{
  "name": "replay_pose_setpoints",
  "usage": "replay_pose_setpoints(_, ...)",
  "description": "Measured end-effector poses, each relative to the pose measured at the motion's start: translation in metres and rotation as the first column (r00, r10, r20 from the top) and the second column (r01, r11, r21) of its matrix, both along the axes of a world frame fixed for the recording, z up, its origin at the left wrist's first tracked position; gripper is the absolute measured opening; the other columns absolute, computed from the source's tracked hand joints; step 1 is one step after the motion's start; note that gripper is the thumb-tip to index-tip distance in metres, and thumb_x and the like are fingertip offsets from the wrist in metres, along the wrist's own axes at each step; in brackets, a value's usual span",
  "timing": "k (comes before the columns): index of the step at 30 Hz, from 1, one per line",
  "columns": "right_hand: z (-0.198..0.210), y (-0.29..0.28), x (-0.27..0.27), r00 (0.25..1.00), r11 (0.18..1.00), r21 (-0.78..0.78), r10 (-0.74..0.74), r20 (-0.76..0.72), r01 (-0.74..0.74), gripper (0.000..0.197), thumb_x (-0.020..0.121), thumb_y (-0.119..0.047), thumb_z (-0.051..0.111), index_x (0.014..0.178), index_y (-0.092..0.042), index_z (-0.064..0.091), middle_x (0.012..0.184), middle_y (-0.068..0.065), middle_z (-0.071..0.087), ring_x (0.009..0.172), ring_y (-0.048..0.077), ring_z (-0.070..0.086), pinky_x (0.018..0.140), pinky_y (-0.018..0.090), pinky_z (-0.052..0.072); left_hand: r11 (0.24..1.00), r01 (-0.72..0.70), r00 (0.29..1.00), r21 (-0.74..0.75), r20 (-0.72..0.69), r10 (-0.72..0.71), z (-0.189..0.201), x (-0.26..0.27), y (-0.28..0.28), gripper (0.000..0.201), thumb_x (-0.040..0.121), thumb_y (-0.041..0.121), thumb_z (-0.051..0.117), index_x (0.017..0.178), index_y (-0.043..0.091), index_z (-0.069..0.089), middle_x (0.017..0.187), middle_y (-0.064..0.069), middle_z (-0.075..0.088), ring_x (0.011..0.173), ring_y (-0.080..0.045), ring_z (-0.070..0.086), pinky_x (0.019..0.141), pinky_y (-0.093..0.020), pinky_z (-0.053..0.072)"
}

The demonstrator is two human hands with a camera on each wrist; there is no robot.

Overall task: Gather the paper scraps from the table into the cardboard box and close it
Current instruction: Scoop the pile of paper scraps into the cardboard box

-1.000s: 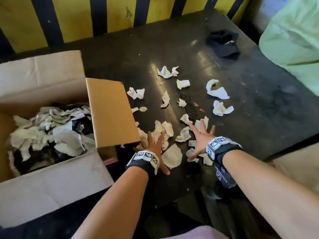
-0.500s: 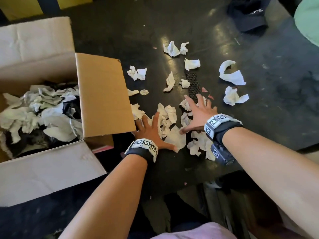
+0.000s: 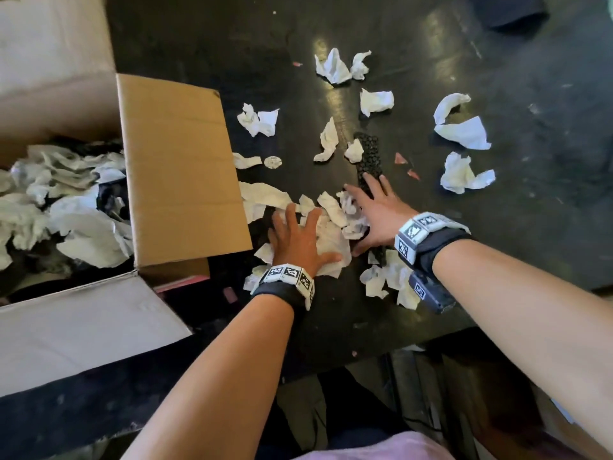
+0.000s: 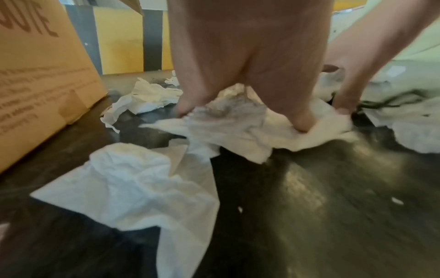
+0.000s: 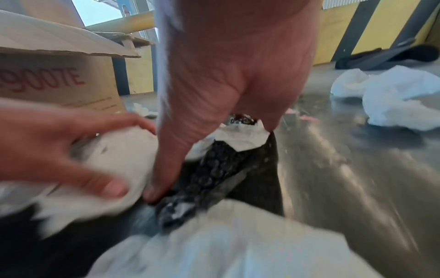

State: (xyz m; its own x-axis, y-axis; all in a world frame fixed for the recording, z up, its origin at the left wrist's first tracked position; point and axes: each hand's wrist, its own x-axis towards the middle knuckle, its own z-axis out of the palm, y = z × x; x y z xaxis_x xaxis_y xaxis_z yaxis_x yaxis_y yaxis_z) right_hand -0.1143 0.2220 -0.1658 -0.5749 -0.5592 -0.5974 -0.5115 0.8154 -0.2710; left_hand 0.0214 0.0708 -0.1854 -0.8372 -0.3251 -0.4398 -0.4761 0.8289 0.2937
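A dark, scuffed table (image 3: 431, 34) gleams with patches of reflected light. Behind it stands a wall of yellow panels (image 5: 338, 35) split by dark upright bands (image 4: 152, 39). Past the table's near edge lies a shadowed floor (image 3: 414, 376).

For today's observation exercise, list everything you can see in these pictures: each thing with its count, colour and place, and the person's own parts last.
Open brown cardboard box: one, at the table's left, flaps up, already holding white scraps.
Crumpled white paper scraps: many, scattered over the table, with a pile under the hands.
Black perforated strip: one, mid-table, partly under the right hand.
Small pink bits: a few, right of the strip.
Dark folded cloth item: one, at the far right corner; cannot tell what it is.
Dark glossy table: one, under everything.
Marker wristbands: two, white and black, one on each wrist.
Left hand: fingers spread, pressing on the scrap pile.
Right hand: fingers spread, on scraps and the strip.
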Motion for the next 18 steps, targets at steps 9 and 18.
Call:
replay_pose_setpoints(9, -0.01, -0.007, 0.013, 0.986, 0.963, -0.25, -0.132, -0.099, 0.103, 0.043, 0.085, -0.026, 0.073, 0.122, -0.021, 0.053, 0.126, 0.004, 0.044, 0.116, 0.032, 0.04, 0.097, 0.042, 0.043, 0.999, 0.009, 1.0, 0.035, -0.024, -0.008, 0.008, -0.024, -0.003, 0.048, 0.092, 0.008, 0.065, 0.133, 0.022, 0.044, 0.142, -0.013, 0.03, 0.128, -0.04, 0.036, 0.099, -0.044, 0.047)
replay_pose_setpoints(18, -0.001, -0.012, 0.012, 0.962, 0.886, -0.407, -0.268, -0.051, 0.225, 0.021, 0.086, -0.008, 0.066, 0.105, -0.009, 0.055, 0.1, 0.01, 0.054, 0.094, 0.033, 0.056, 0.073, 0.032, 0.036, 0.997, 0.004, 0.996, 0.081, -0.094, 0.003, 0.037, -0.045, -0.001, 0.056, 0.083, 0.005, 0.076, 0.128, 0.014, 0.044, 0.122, -0.017, 0.045, 0.11, -0.036, 0.053, 0.096, -0.042, 0.051)
